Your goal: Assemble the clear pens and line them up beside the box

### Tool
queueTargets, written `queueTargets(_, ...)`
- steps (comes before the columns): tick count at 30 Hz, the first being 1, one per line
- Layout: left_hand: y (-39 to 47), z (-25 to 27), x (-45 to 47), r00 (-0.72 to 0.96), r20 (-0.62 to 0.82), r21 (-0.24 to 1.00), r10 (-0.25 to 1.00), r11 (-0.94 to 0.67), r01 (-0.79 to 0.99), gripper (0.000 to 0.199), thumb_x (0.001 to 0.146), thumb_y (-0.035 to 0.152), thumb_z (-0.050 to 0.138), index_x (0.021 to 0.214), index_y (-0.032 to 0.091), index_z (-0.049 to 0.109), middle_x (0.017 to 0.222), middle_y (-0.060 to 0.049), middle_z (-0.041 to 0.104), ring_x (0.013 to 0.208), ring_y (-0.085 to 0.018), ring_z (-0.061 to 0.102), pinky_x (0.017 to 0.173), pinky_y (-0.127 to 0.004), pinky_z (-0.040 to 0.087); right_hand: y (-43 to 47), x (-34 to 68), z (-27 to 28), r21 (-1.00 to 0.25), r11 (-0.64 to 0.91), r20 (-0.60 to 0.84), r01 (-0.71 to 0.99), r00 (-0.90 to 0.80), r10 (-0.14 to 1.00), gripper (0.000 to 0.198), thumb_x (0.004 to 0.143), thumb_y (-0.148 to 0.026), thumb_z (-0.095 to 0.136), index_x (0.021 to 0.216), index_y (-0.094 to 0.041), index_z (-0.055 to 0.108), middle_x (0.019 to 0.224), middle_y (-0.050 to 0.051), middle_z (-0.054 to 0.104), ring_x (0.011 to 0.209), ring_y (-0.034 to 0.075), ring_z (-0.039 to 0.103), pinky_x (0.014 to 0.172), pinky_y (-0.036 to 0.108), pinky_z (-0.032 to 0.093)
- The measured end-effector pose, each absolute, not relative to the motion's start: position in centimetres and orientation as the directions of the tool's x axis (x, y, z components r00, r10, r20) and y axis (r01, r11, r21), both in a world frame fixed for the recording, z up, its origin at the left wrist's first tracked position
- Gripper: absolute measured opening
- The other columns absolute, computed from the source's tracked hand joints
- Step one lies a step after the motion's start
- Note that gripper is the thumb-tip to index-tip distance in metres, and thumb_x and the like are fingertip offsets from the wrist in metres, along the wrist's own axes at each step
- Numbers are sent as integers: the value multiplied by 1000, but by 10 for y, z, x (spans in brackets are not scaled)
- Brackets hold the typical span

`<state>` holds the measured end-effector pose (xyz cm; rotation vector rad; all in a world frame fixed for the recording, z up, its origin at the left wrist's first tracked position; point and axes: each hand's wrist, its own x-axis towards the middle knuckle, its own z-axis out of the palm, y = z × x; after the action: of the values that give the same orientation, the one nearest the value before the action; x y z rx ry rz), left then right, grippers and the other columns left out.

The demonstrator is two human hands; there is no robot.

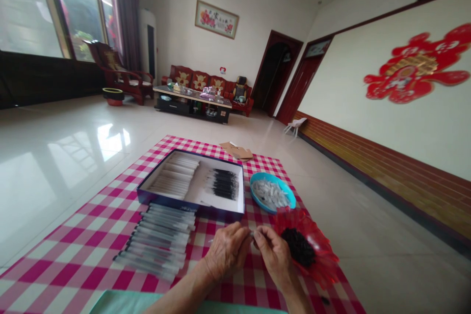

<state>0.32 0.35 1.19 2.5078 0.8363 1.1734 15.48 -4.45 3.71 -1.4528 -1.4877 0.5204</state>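
Observation:
My left hand (228, 245) is closed around a thin pen, mostly hidden by the fingers. A small pale tip shows on the hand's left side. My right hand (274, 252) pinches at the pen's other end, where a small greyish bit shows between the hands. Left of them lies a row of clear pens (158, 240) with dark ends. Beyond the hands, a shallow blue box (217, 210) holds pale tubes (175, 174) and thin black pieces (225, 184). To the right are a blue bowl (253, 196) of clear caps (271, 193) and a red dish (326, 250) of small black parts (299, 247).
A pink-and-white checked cloth (91, 240) covers the table. Brown cardboard (237, 151) lies at its far edge, and pale green fabric (125, 301) at the near edge. Across the room stand a low table (191, 103), a wooden sofa (184, 76) and a small chair (295, 125).

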Motion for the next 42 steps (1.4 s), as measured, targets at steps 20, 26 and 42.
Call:
queueTargets(20, 7, 18, 4, 520, 633, 309, 573, -804, 509, 17, 93, 19, 44, 83, 21, 58, 71, -2, 55, 66, -18, 45, 63, -31, 33, -39, 146, 12, -586, 339, 622, 736, 140, 771, 23, 93, -30, 40, 84, -21, 59, 80, 6, 64, 76, 19, 62, 71, 29, 49)
queueTargets(26, 6, 24, 2, 536, 618, 303, 575, -803, 512, 16, 91, 20, 47, 83, 22, 60, 74, -2, 55, 71, -18, 46, 70, -33, 32, -36, 138, 8, -692, 245, 541, 680, 263, 799, 41, 95, -42, 35, 65, -22, 54, 60, 3, 59, 54, 17, 57, 54, 27, 46)
queueTargets(42, 4, 23, 1, 530, 629, 293, 569, -805, 516, 17, 90, 19, 46, 84, 21, 61, 74, -3, 54, 71, -19, 44, 70, -35, 32, -38, 138, 3, -731, 241, 525, 639, 299, 797, 40, 94, -45, 36, 68, -22, 55, 63, 3, 61, 58, 17, 58, 57, 27, 48)
